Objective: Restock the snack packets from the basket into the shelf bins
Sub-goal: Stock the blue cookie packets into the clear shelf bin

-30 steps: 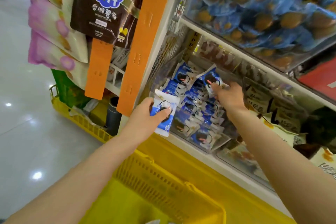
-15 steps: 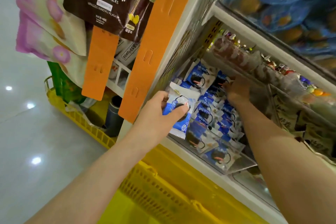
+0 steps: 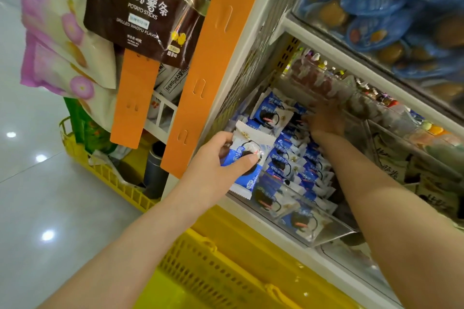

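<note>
Views: one. Mount: head-worn, wide-angle. Station: near the bin (image 3: 324, 232), above and left of its front wall. Facing: forward and down, rolled, so the shelf edge (image 3: 351, 56) above the bin runs diagonally. Field: basket (image 3: 213, 271) below the bin, floor (image 3: 37, 195) to its left.

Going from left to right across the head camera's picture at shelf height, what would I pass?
From the left: pink bags → brown potato-stick bag → tall orange strip → left hand → the blue-and-white packet it holds → right hand → pale bags.
</note>
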Demonstrator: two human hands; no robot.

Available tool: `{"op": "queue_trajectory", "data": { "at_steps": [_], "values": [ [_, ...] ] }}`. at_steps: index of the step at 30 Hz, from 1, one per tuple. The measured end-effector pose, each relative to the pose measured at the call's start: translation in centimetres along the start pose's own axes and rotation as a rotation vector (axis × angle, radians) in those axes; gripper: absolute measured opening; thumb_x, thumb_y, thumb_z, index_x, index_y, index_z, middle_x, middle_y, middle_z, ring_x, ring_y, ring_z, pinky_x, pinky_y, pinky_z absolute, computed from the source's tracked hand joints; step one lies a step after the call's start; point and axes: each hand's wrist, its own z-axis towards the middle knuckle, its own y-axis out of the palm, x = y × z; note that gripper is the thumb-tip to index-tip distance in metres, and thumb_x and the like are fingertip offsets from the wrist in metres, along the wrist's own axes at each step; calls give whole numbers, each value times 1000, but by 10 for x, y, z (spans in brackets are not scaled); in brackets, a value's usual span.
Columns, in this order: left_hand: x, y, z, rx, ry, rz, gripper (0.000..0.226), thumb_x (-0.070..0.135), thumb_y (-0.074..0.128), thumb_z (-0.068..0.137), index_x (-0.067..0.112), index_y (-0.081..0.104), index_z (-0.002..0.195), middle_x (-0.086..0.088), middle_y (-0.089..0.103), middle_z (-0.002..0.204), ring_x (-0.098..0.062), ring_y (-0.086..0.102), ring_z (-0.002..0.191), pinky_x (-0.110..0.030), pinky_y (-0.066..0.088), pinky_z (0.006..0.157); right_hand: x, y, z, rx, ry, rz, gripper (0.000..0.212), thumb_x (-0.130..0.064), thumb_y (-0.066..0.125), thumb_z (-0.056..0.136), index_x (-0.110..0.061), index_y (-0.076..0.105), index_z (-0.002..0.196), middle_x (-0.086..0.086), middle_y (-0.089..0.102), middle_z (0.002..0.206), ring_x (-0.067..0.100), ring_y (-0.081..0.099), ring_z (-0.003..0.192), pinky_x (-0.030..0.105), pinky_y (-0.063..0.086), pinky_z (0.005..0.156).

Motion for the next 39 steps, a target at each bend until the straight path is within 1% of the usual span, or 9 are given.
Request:
{"op": "queue_trajectory", "data": {
  "at_steps": [5,8,15,20,25,31,33,36,39],
  "values": [
    [3,-2,-1,-45,-86,-11,39,34,58,89,28,50,127,5,56,124,-13,51,115,-33,44,92,-18,-31,-43,27,-125,148,42,-34,37,99,-6,41,131,20,47,131,34,44,122,42,36,103],
    [7,0,-6,-116,-198,-105,42,23,53,91,29,48,132,2,53,131,-19,51,118,-42,44,97,-28,-54,-96,62,-227,546,28,-29,39,99,-11,55,114,8,59,101,15,57,82,16,44,73],
    [15,4,-28,-192,-75,25,36,20,69,83,24,57,116,10,62,107,-5,63,94,-20,53,74,-27,-91,-186,-432,-370,784,38,-35,45,96,0,61,88,12,57,70,17,49,59,24,38,59],
    [19,7,-41,-99,34,35,16,25,63,87,22,65,103,7,71,92,-8,66,85,-23,53,73,0,-104,-207,-613,-147,985,25,-31,63,85,-18,63,106,1,72,91,12,68,82,25,57,73],
    [26,21,-51,-83,182,146,14,25,62,87,23,64,100,3,70,95,-12,65,89,-31,53,80,8,-107,-226,-449,-269,657,57,-49,62,80,-21,53,128,-4,62,115,17,64,90,39,54,84],
    [29,29,-34,-41,312,200,23,17,59,89,20,64,112,9,67,101,-2,62,93,-17,49,83,23,-119,-214,-358,-139,899,30,-44,60,84,-25,63,107,-5,71,88,7,67,69,24,55,60],
    [26,29,-22,53,397,395,24,21,54,93,19,62,115,9,64,102,-5,56,98,-18,42,86,29,-115,-192,-270,-7,884,28,-40,62,86,-22,61,107,-5,66,73,5,62,57,20,47,49],
    [14,28,-7,6,501,735,25,31,43,96,22,61,112,7,63,107,-12,50,102,-35,36,99,36,-99,-147,-90,110,679,46,-36,64,86,-12,55,124,-8,55,75,12,52,68,26,38,60],
    [-2,27,6,-86,556,1041,39,43,29,97,24,60,113,8,63,113,-9,52,105,-32,28,103,34,-80,-103,-80,178,589,44,-36,61,88,-3,60,117,7,60,90,18,54,77,28,41,69]
  ]
}}
